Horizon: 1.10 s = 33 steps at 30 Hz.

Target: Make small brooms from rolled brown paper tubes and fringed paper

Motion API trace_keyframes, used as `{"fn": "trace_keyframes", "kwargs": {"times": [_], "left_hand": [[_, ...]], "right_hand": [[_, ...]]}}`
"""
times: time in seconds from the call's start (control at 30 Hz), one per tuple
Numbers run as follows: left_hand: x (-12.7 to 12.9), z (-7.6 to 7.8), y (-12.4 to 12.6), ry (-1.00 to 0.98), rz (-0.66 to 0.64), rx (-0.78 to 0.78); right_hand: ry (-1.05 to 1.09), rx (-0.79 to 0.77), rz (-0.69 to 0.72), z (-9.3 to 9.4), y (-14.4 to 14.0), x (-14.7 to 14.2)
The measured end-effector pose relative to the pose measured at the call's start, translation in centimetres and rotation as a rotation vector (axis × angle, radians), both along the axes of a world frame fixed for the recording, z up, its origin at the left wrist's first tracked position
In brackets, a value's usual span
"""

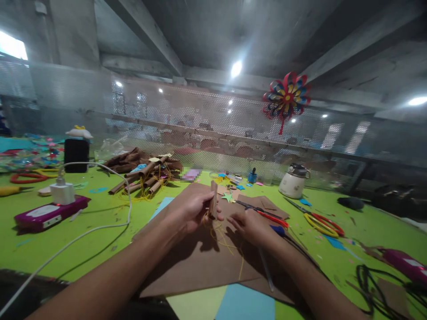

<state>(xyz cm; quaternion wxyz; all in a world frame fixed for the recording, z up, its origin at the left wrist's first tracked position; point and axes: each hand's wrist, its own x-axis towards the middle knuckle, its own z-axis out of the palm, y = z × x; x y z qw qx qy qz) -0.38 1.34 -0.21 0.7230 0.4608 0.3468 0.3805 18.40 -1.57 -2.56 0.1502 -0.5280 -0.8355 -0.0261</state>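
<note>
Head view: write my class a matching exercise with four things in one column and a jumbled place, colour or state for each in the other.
Things:
1. Left hand
2. Flower decoration
3. Charger
4. Flask

Places, colours, states:
A. On a purple power strip
B. White, with a dark lid
C. Holding a brown roll
D. Red-edged, up high

Pairs: 1-C, 2-D, 3-A, 4-B

Our left hand [195,211] grips a brown paper roll [213,202], yellow string [240,263] hanging below. Our right hand [249,224] is just beside it; beyond that we see red-handled scissors [275,219], and past our left, heaped brown rolls [155,167].
</note>
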Motion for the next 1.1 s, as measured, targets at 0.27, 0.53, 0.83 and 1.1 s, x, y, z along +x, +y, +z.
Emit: {"fn": "trace_keyframes", "kwargs": {"times": [0.27, 0.53, 0.83, 1.1], "left_hand": [[0.7, 0.1, -1.4, 0.105, -0.128, 0.080], [0.8, -0.1, -1.3, 0.015, -0.317, 0.095], [0.9, -1.5, -0.1, -0.059, -0.097, -0.027], [0.7, -2.0, 0.3, -0.011, -0.018, -0.065]], "right_hand": [[0.192, -0.032, 0.037, -0.1, 0.8, 0.3], [0.250, -0.080, 0.047, -1.2, 1.7, 0.3], [0.308, -0.132, 0.107, -1.0, 2.2, 1.8], [0.513, 0.049, 0.023, 0.1, 1.9, 1.5]]}}
